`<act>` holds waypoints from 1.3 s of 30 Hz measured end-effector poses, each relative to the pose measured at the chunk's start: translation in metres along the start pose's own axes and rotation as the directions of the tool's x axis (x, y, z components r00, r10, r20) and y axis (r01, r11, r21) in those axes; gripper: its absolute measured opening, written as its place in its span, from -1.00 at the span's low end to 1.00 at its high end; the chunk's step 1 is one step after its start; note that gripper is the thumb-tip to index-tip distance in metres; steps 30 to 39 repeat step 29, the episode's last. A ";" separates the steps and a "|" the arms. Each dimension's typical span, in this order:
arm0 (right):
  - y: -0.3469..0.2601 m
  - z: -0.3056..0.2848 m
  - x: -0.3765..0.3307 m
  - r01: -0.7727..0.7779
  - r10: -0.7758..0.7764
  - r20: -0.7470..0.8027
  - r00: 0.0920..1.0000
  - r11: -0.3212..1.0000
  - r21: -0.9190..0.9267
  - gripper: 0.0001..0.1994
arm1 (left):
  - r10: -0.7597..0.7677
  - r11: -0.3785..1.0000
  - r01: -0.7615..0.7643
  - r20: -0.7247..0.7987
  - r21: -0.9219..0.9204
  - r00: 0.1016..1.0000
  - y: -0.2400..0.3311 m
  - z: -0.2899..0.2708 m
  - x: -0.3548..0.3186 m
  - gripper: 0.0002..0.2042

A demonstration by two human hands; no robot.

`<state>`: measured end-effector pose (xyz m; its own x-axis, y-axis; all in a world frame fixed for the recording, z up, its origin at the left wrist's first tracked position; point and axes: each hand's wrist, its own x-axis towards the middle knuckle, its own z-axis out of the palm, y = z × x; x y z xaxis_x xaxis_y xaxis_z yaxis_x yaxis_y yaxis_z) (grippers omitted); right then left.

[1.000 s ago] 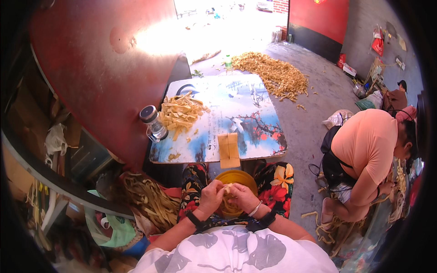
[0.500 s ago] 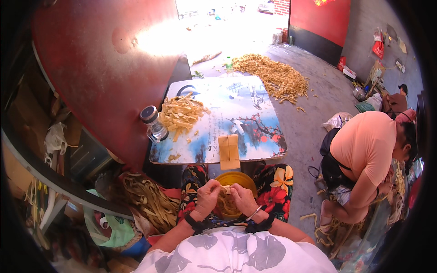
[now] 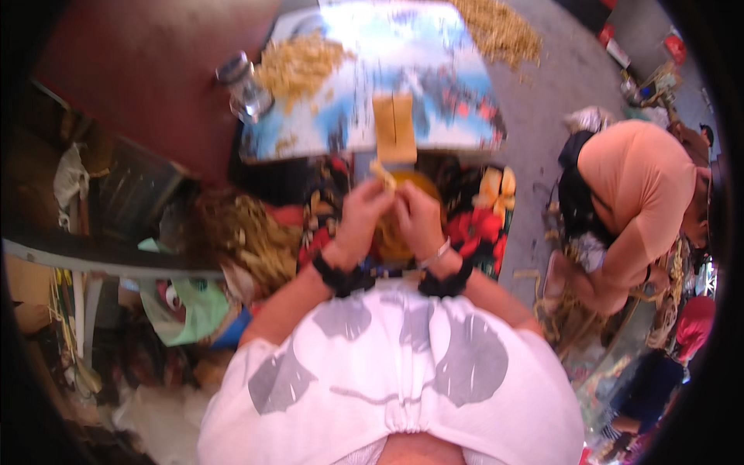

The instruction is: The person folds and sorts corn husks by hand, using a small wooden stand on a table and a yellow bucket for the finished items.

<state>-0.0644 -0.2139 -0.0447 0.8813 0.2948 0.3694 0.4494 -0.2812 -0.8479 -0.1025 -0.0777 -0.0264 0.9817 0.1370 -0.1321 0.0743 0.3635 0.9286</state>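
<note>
My left hand (image 3: 363, 218) and my right hand (image 3: 419, 220) meet in front of me, above a yellow bowl (image 3: 431, 187) in my lap. Both are closed, with fingertips pinching a pale tan strip (image 3: 381, 173), one end poking up past the left fingers. More tan strips seem to lie in the bowl, mostly hidden by my hands. Just beyond it, a small tan board (image 3: 394, 138) with a dark line down its middle overhangs the near edge of a painted tabletop (image 3: 349, 128).
Tan strips (image 3: 298, 68) are heaped on the tabletop beside a lidded glass jar (image 3: 252, 99). A larger heap (image 3: 500, 31) lies on the floor beyond. Long strips (image 3: 260, 240) fill a sack at my left, near a green bag (image 3: 182, 310). A person (image 3: 639, 186) bends over at right.
My view has tipped downward, so everything sits higher in the picture. The strip's end now stands up above my left fingers, where before it lay between both hands.
</note>
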 end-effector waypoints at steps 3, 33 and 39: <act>0.000 -0.004 0.007 0.076 -0.074 0.046 0.996 0.997 -0.034 -0.89 | 0.001 0.985 -0.005 -0.025 -0.170 1.000 -0.005 -0.005 0.006 -0.84; 0.013 -0.036 0.052 -0.599 0.403 0.488 0.774 0.716 0.359 -0.78 | -0.096 0.866 0.008 0.150 0.499 0.984 0.019 -0.028 0.022 -0.83; 0.013 -0.036 0.052 -0.599 0.403 0.488 0.774 0.716 0.359 -0.78 | -0.096 0.866 0.008 0.150 0.499 0.984 0.019 -0.028 0.022 -0.83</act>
